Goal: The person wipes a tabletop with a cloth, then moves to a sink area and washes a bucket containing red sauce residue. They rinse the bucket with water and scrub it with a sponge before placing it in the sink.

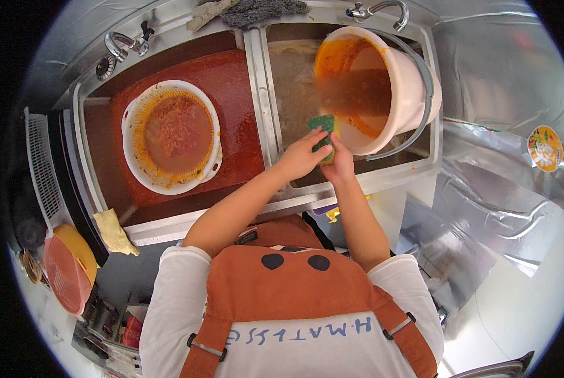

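Both my hands meet over the right basin of a steel double sink (263,94). Between them is a green and yellow scouring sponge (323,127). My left hand (303,156) lies over its green face with fingers spread along it, and my right hand (341,163) grips it from the other side. Just beyond the sponge a white plastic bucket (407,94) with a grey handle lies tilted, its mouth towards the left. Orange residue coats its inner wall, and brownish liquid is inside. A white colander (130,146) holding reddish, murky liquid sits in red liquid in the left basin.
Taps stand behind the left basin (126,45) and the right basin (381,12). Dark scouring mesh (263,10) and a greyish cloth (209,14) lie on the back ledge. A yellow cloth (115,231) hangs at the front left corner. Pink (64,269) and yellow (81,241) baskets stand at left.
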### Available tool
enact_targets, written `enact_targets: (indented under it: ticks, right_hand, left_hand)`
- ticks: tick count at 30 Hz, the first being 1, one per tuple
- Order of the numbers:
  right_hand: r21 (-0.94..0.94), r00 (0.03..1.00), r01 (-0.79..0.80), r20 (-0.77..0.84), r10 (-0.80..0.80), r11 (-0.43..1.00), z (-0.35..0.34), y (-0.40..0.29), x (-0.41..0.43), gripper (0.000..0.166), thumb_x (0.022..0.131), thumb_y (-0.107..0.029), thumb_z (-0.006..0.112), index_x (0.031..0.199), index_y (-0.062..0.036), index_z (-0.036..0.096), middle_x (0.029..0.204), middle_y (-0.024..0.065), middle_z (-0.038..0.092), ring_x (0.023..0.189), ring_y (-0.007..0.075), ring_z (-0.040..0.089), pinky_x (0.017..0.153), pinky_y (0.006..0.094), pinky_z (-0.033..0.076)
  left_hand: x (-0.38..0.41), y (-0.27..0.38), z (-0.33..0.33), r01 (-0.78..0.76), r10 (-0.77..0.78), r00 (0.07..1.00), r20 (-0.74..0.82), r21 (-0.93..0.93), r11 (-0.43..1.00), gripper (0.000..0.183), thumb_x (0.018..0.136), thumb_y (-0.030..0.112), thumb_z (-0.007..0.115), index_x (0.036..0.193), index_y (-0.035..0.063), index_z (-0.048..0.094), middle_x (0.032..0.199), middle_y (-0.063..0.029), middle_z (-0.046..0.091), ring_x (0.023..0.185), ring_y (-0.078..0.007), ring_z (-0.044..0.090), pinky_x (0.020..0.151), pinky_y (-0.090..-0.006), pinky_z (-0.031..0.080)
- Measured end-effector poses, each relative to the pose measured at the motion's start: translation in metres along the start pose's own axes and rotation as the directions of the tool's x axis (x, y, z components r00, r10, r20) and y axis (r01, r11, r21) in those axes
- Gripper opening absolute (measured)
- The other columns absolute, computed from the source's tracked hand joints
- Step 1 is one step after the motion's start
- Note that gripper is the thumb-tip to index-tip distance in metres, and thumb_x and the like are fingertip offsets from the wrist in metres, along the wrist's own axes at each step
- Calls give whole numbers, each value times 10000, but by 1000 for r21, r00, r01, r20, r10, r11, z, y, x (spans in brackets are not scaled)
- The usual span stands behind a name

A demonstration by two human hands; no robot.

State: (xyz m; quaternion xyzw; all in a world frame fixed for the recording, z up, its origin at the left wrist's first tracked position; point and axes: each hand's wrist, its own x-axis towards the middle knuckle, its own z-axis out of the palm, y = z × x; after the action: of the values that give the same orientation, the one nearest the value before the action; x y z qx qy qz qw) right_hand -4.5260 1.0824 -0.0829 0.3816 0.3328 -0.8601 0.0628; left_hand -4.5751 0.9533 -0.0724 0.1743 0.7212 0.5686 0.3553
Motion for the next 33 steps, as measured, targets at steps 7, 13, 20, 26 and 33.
enact_targets:
  ticks: [7,13,20,26,33]
  right_hand:
    - [330,991,133,-43,-126,935,5,-20,37,268,886,-238,472,1086,-62,503,998,81,567,836,221,538,680,341,458]
    - [481,973,230,-85,-216,846,18,-75,84,277,861,-171,483,1126,-96,468,1000,103,538,837,259,509,654,398,446]
    - [-207,712,519,-431,-554,829,32,-92,133,283,864,-174,458,1133,-88,460,964,103,564,700,299,527,636,394,450]
    - [-980,421,81,-130,-898,180,-4,-77,153,302,878,-276,437,924,-30,606,917,180,613,782,321,590,698,393,451]
    - [-753,921,46,-223,-320,656,11,0,37,400,842,-393,520,1019,-35,544,996,146,592,872,278,588,704,431,478]
  left_hand:
    - [-20,-20,-5,156,-149,988,47,-215,964,433,858,225,555,1233,31,457,1155,-116,543,1033,-194,535,878,-309,419]
    - [-40,-20,-21,218,-195,972,128,-203,955,417,844,254,552,1193,33,494,1076,-137,584,919,-216,587,808,-320,454]
    - [-61,-15,-50,219,-210,976,62,-310,925,394,851,229,544,1191,36,496,1052,-100,589,850,-155,586,774,-283,455]
    - [-67,-10,-53,241,-218,969,113,-275,931,383,836,218,559,1171,38,515,1024,-86,600,803,-145,587,748,-280,458]
    - [-13,35,-88,-246,319,943,-92,454,857,286,796,158,567,1069,74,588,1029,-138,602,941,-306,577,817,-344,461]
